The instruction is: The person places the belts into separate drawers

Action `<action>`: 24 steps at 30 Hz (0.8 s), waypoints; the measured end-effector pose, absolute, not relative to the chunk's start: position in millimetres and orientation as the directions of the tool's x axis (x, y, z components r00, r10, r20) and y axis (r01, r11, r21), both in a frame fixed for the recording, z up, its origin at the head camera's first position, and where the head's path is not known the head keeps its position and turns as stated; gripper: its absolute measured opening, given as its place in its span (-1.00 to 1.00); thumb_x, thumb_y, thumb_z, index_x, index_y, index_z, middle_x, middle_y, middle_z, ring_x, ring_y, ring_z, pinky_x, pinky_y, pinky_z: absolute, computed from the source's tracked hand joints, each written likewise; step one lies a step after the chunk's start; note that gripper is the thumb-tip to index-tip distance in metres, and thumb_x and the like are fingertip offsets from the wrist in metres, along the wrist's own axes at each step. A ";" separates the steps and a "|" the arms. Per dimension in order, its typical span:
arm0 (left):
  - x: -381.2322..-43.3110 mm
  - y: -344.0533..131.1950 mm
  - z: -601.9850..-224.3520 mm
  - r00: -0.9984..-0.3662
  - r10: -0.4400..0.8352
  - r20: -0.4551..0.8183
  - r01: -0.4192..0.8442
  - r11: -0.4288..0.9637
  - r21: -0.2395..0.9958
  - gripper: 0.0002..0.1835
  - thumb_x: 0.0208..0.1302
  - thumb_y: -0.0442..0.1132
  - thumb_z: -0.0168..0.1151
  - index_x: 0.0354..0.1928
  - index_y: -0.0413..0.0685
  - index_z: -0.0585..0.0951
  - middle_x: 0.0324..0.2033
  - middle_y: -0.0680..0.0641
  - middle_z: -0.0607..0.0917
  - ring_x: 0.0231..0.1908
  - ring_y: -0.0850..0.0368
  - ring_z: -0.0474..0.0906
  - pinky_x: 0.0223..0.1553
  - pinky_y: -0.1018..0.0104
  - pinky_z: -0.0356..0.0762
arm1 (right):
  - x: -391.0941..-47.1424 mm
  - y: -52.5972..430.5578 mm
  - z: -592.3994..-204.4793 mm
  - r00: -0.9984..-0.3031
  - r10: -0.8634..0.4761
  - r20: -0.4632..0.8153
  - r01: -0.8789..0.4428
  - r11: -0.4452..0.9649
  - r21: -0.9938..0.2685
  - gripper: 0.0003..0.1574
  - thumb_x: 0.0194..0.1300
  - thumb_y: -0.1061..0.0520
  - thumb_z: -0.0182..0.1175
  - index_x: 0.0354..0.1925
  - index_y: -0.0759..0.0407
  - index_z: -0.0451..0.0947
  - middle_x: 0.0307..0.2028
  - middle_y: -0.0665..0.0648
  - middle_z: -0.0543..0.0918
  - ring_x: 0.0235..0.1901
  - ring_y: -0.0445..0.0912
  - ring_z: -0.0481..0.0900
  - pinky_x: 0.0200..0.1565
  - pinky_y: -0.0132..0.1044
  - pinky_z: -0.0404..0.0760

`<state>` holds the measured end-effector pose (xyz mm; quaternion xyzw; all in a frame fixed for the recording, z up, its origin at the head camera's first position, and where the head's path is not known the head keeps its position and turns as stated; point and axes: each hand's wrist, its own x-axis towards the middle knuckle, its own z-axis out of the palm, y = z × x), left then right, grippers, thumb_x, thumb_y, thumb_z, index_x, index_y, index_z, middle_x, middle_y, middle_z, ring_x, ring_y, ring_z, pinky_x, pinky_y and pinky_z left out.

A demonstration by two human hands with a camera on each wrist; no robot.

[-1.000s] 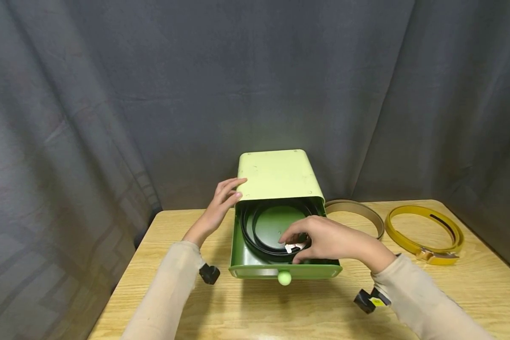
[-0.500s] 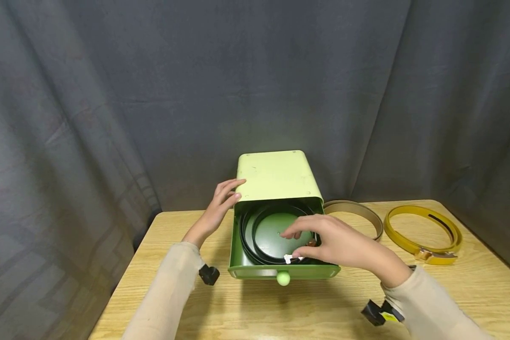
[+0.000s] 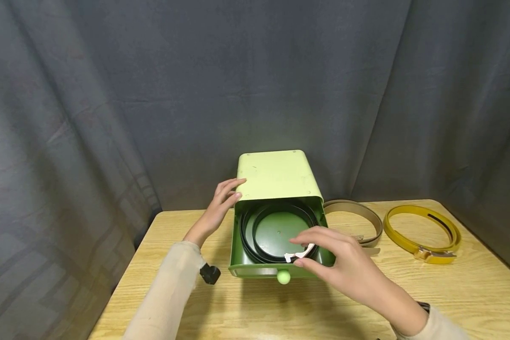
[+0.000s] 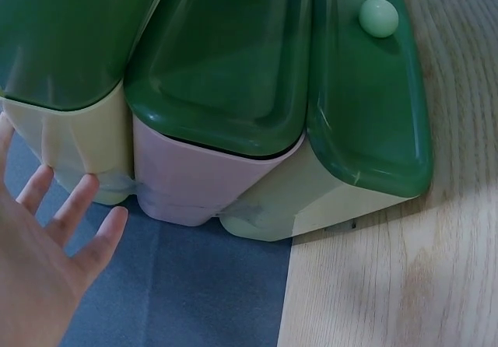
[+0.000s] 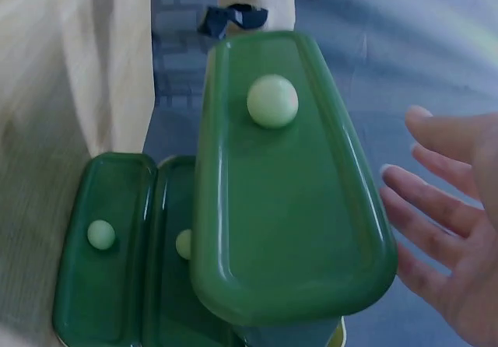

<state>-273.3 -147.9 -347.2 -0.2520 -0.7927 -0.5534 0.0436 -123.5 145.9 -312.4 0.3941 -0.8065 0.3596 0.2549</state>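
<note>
A coiled black belt [image 3: 247,236] lies inside the pulled-out green drawer [image 3: 255,270], its pale metal buckle [image 3: 295,255] near the drawer's front right. My right hand [image 3: 344,264] hovers over that corner, thumb and fingers parted around the buckle's end. In the right wrist view the right hand's fingers [image 5: 436,230] are spread beside the drawer front [image 5: 288,207], gripping nothing. My left hand [image 3: 216,208] rests its straight fingertips on the left edge of the light green cabinet [image 3: 280,174]. The left wrist view shows the left fingers [image 4: 74,207] against the cabinet's side.
To the right of the cabinet a brown belt [image 3: 357,208] lies coiled on the wooden table [image 3: 174,278]. Beyond it lies a coiled yellow belt [image 3: 401,241] with a gold buckle. Lower drawers with round knobs [image 4: 379,18] are closed. A grey curtain [image 3: 255,94] hangs behind.
My right hand has released the black belt's buckle and drawn back to the right and toward me, its fingers spreading. The left hand has stayed on the cabinet.
</note>
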 end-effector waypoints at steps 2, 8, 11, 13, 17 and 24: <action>-273.6 -147.5 -347.7 -0.866 0.346 0.361 0.458 0.259 0.850 -0.47 0.50 0.06 -0.03 0.43 0.11 0.37 0.39 -0.14 0.10 0.18 -0.12 0.28 0.14 -0.06 0.33 | -118.3 145.1 -315.2 -0.560 -0.425 0.711 -0.820 0.406 -0.403 -0.55 0.08 0.17 0.50 -0.02 0.00 0.68 -0.10 -0.10 0.70 -0.07 -0.20 0.64 0.07 -0.50 0.48; -275.0 -147.0 -347.1 -0.878 0.336 0.342 0.436 0.266 0.860 -0.50 0.51 -0.04 -0.03 0.43 0.07 0.37 0.40 -0.11 0.11 0.21 -0.14 0.28 0.16 -0.10 0.31 | -104.6 141.6 -326.1 -0.513 -0.345 0.786 -0.848 0.349 -0.400 -0.69 0.29 -0.02 0.35 -0.02 0.01 0.67 -0.13 -0.02 0.70 -0.07 -0.18 0.63 0.09 -0.50 0.47; -275.5 -146.9 -346.4 -0.884 0.336 0.326 0.422 0.269 0.866 -0.50 0.52 -0.09 -0.04 0.44 0.04 0.36 0.42 -0.11 0.10 0.22 -0.16 0.26 0.18 -0.13 0.30 | -99.9 139.1 -332.5 -0.461 -0.311 0.831 -0.874 0.325 -0.363 -0.68 0.36 -0.06 0.26 -0.03 0.07 0.67 -0.16 0.02 0.71 -0.13 -0.17 0.64 0.01 -0.51 0.51; -275.8 -146.9 -346.1 -0.885 0.337 0.320 0.415 0.265 0.870 -0.50 0.53 -0.10 -0.04 0.45 0.03 0.35 0.42 -0.11 0.09 0.23 -0.17 0.25 0.19 -0.15 0.28 | -97.2 137.9 -337.0 -0.436 -0.294 0.851 -0.885 0.313 -0.345 -0.67 0.37 -0.06 0.25 -0.03 0.10 0.67 -0.18 0.04 0.71 -0.20 -0.19 0.63 -0.09 -0.53 0.54; -275.7 -146.7 -345.8 -0.885 0.338 0.321 0.415 0.260 0.872 -0.49 0.53 -0.08 -0.05 0.44 0.03 0.35 0.42 -0.12 0.08 0.22 -0.17 0.25 0.19 -0.16 0.28 | -92.7 136.4 -346.3 -0.419 -0.269 0.867 -0.892 0.303 -0.337 -0.67 0.38 -0.04 0.25 -0.05 0.15 0.66 -0.24 0.01 0.69 -0.34 -0.24 0.55 -0.28 -0.51 0.51; -272.8 -146.7 -344.4 -0.887 0.330 0.323 0.415 0.261 0.872 -0.50 0.52 -0.08 -0.04 0.44 0.06 0.36 0.42 -0.11 0.08 0.22 -0.16 0.26 0.18 -0.15 0.30 | -88.1 132.8 -367.6 -0.469 -0.220 0.855 -0.863 0.317 -0.392 -0.67 0.36 -0.03 0.27 -0.06 0.16 0.67 -0.27 -0.06 0.68 -0.39 -0.26 0.53 -0.31 -0.49 0.51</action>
